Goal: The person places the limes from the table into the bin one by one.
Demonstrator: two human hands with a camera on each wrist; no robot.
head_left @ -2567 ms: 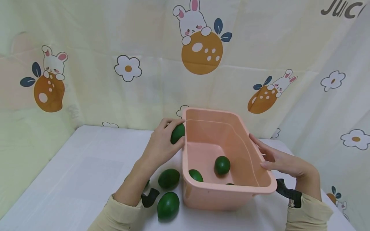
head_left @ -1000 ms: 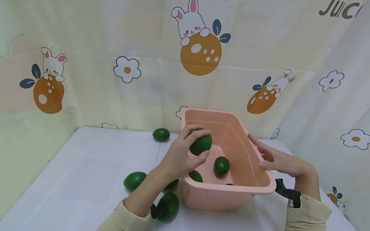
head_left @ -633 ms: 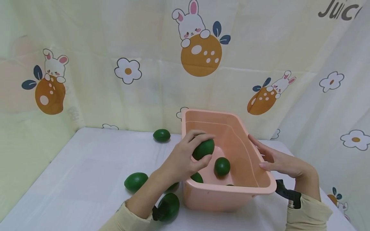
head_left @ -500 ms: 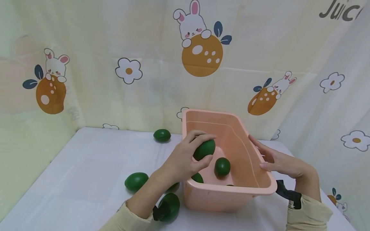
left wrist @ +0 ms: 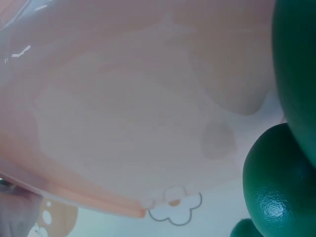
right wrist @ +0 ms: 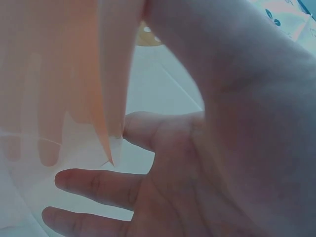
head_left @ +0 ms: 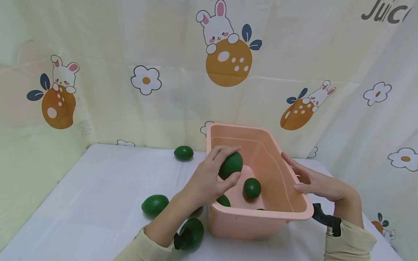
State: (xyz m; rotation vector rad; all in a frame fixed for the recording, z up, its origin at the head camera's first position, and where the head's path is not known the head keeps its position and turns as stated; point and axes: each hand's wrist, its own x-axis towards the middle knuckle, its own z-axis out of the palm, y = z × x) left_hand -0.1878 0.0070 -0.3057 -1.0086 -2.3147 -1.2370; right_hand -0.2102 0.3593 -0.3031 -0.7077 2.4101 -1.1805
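My left hand (head_left: pixel 209 179) holds a dark green lime (head_left: pixel 231 166) between curved fingers and thumb, over the left part of a pink plastic bin (head_left: pixel 261 214). Inside the bin a lime (head_left: pixel 251 188) lies on the floor. Another lime (head_left: pixel 223 200) and a sliver of one more are partly hidden by the front and left walls. At the bin's right side, my right hand (head_left: pixel 318 183) rests with its thumb on the rim and straight fingers along the outside. In the right wrist view those fingers (right wrist: pixel 98 187) are spread beside the pink wall.
Left of the bin, limes lie on the white table (head_left: pixel 98 203): one lime (head_left: pixel 184 153) near the back edge, one lime (head_left: pixel 155 205) beside my forearm, and one lime (head_left: pixel 192 233) in front. My left wrist partly covers another lime (head_left: pixel 197 212). A printed curtain (head_left: pixel 163 116) hangs behind.
My left hand has carried its lime from outside the left rim to over the bin, uncovering the lime at the table's back. The right hand and bin stay in place.
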